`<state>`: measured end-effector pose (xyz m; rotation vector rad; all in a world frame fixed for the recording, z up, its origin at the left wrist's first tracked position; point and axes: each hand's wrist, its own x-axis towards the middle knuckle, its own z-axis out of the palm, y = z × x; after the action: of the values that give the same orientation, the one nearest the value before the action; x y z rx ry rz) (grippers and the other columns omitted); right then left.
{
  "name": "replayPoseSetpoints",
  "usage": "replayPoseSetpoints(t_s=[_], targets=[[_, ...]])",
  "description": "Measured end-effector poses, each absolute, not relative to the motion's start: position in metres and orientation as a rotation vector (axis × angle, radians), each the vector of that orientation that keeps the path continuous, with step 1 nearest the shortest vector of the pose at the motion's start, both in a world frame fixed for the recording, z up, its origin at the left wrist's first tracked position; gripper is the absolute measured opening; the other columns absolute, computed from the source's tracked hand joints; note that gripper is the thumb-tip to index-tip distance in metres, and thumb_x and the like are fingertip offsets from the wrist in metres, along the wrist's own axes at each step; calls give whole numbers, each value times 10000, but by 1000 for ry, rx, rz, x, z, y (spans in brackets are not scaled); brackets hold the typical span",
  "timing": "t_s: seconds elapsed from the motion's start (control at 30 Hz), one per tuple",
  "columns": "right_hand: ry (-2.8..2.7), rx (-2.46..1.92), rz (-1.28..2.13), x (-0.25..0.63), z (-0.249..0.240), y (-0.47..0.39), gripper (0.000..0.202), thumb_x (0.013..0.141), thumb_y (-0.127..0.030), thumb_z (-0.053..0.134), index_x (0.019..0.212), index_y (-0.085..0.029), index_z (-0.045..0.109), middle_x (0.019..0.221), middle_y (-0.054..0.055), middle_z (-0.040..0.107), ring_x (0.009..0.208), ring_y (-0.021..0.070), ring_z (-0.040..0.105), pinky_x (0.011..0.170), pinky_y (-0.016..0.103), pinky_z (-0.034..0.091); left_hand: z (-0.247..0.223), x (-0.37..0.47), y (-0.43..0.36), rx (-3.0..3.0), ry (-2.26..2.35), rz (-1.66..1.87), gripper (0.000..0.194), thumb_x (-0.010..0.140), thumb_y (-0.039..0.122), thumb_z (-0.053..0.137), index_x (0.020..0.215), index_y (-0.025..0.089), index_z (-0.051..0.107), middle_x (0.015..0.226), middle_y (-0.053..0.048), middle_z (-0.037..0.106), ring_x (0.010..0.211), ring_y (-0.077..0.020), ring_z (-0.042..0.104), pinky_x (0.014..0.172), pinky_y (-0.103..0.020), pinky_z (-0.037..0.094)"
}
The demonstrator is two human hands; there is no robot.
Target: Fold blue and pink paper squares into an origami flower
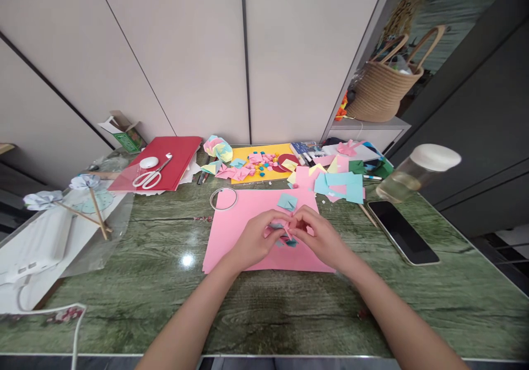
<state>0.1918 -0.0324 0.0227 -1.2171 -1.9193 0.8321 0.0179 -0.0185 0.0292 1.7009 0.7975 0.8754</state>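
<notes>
Both hands meet over a stack of pink paper (233, 235) on the green table. A small folded pink and blue paper piece (286, 228) is pinched between my left hand (258, 237) and my right hand (320, 235). Fingertips cover part of the piece, so its full shape is hidden. Just beyond it, a light blue folded square (287, 201) lies on the pink paper. At the stack's upper left corner rests a silver ring (223, 199).
White scissors (147, 179) lie on a red folder (177, 163). Behind the stack are a yellow sheet (239, 176) with small balls and cut paper (353, 187). A phone (403, 232) and a bottle (399, 185) stand right; paper flowers (43, 199) lie left.
</notes>
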Motion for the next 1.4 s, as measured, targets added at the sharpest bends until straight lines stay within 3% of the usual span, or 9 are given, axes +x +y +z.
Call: replayPoseSetpoints(t_s=[0.27,0.87,1.4], targets=[[-1760,-1216,701,187,22,-35,60,773,-276,569,801,-224,582,773,13,516,634,122,465,589,261,386,26,17,-17,1790,949,1012,194,752,190,564,944,214,562,982,-29,608,949,-186,563,786,-298,466],[-1789,-1199,924,189,19,-32,101,809,-254,507,725,-202,524,741,-6,495,644,112,453,570,241,355,14,18,-17,2165,892,1054,191,803,150,494,948,235,586,851,-18,647,799,-146,566,732,-283,435],[-1793,-1217,556,186,14,-35,65,796,-222,545,829,-218,601,767,13,592,661,121,530,587,246,429,13,16,-17,2172,927,1100,189,808,171,484,914,217,634,748,-25,626,678,-122,546,654,-258,459]])
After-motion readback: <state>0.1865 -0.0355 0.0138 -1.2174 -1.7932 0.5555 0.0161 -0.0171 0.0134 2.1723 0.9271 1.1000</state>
